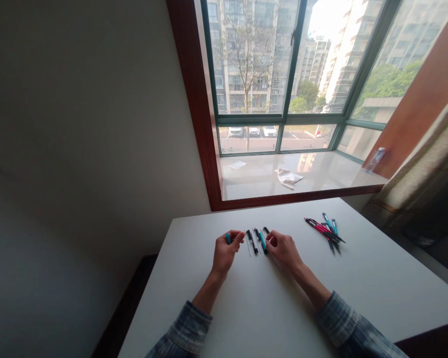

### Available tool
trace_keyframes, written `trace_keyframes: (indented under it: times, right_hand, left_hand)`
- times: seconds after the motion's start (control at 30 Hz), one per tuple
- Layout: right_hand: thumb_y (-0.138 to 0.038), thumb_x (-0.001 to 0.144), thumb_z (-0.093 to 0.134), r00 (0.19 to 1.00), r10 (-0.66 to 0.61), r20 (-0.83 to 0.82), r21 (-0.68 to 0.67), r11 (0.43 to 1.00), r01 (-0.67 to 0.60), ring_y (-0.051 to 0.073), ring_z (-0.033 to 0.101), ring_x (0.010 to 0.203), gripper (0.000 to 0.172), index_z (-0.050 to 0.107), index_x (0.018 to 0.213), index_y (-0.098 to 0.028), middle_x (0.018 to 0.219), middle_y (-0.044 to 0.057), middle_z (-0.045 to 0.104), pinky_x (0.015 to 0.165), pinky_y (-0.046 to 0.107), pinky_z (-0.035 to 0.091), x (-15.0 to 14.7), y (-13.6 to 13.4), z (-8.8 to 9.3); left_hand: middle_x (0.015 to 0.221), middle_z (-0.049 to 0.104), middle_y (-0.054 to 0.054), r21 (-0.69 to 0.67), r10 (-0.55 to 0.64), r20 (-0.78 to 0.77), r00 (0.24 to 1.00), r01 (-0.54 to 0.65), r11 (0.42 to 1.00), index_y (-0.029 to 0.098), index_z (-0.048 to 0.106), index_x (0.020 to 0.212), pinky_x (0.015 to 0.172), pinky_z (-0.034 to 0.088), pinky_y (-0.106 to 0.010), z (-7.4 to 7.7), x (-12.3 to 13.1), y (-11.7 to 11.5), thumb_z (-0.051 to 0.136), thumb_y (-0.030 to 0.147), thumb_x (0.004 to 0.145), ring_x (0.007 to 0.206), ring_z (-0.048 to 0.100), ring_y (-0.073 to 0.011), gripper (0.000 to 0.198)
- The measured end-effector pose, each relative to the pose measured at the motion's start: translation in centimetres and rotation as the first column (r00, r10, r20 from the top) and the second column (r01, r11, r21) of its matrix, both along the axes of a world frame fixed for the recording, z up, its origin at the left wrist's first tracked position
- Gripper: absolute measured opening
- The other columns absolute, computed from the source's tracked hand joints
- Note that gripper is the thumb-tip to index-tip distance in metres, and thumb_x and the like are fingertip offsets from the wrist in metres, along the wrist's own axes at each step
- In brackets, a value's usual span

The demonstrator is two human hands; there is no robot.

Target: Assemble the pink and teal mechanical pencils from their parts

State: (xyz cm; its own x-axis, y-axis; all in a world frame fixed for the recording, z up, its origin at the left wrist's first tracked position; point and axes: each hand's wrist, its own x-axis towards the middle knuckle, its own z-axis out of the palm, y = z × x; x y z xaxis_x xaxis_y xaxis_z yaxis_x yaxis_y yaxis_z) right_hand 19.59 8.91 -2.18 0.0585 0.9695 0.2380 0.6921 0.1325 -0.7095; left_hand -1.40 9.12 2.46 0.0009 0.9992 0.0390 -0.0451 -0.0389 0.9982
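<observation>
Mechanical pencils (256,242): where did they lie?

I located them in a tight row on the white tabletop (362,278), directly between both hands. Black and teal barrels sat side by side, with thin slivers among them.

State of the left hand (226,253)?

Its fingers (238,236) were curled nearly shut around a small teal piece (228,238), which was pinched clear of the row.

And the right hand (281,250)?

Its fingers (272,239) were curled close over the row's right end, touching or almost touching a black pencil tip. I could not tell whether they had hold of anything, because the hand blocked my view.

Why that layout?

My judgement: the row sat centred so that either hand could reach it without crossing the other. A bundle of pink and teal pencils (324,231) lay crisscrossed well to the right, apparently kept apart from the row.

What lay beyond?

I saw a white cloth (288,178) and a clear plastic bottle (374,160) on the window sill (332,174).
</observation>
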Motion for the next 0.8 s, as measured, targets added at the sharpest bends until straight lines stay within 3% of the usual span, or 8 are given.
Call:
trace_keyframes:
  times: [0.3,0.4,0.53,0.67,0.8]
  right_hand:
    - [-0.028,0.088,0.058,0.999,0.038,-0.014,0.023,0.999,-0.038,0.016,0.061,0.058,0.014,0.071,0.086,-0.021,0.066,0.0,0.068,0.062,0.027,0.044,0.1,-0.4,0.5]
    - [-0.026,0.088,0.059,0.978,0.177,-0.109,0.153,0.975,-0.159,0.018,0.065,0.071,0.018,0.071,0.101,-0.021,0.084,0.003,0.073,0.069,0.029,0.05,0.0,-1.0,1.5]
    - [-0.024,0.084,0.067,0.905,0.379,-0.194,0.282,0.905,-0.318,0.02,0.067,0.091,0.035,0.067,0.12,-0.024,0.11,0.007,0.073,0.08,0.034,0.055,-0.6,-1.7,3.3]
    - [-0.023,0.085,0.07,0.845,0.477,-0.244,0.305,0.864,-0.4,0.021,0.069,0.092,0.034,0.068,0.118,-0.023,0.105,0.006,0.075,0.082,0.035,0.057,-1.3,-2.1,4.2]
    - [-0.023,0.086,0.071,0.834,0.492,-0.249,0.317,0.855,-0.41,0.019,0.07,0.085,0.029,0.069,0.115,-0.024,0.096,0.004,0.076,0.08,0.034,0.057,-1.9,-2.4,4.1]
  left_hand:
    - [0.068,0.064,-0.001,-0.017,-0.036,-0.028,0.999,0.036,0.999,0.015,0.076,0.082,0.051,0.034,-0.022,-0.3,-0.1,0.3,0.079,0.057,0.074,0.054,0.041,-0.0092,0.043]
    - [0.07,0.064,-0.002,-0.029,-0.112,-0.024,0.993,0.111,0.993,0.014,0.078,0.084,0.051,0.031,-0.022,-0.3,-0.1,0.3,0.077,0.058,0.076,0.054,0.041,-0.009,0.044]
    - [0.067,0.063,-0.002,-0.059,-0.259,-0.065,0.964,0.255,0.965,0.014,0.078,0.08,0.052,0.031,-0.023,-0.3,0.1,0.0,0.075,0.058,0.078,0.053,0.041,-0.0094,0.044]
    - [0.058,0.057,0.0,-0.077,-0.361,-0.088,0.929,0.355,0.932,0.014,0.076,0.075,0.053,0.03,-0.023,-0.4,0.3,-0.3,0.074,0.058,0.08,0.053,0.039,-0.0099,0.044]
    - [0.056,0.054,0.001,-0.069,-0.391,-0.083,0.917,0.386,0.92,0.014,0.074,0.072,0.054,0.029,-0.024,-0.6,0.3,-0.3,0.074,0.057,0.08,0.053,0.038,-0.01,0.044]
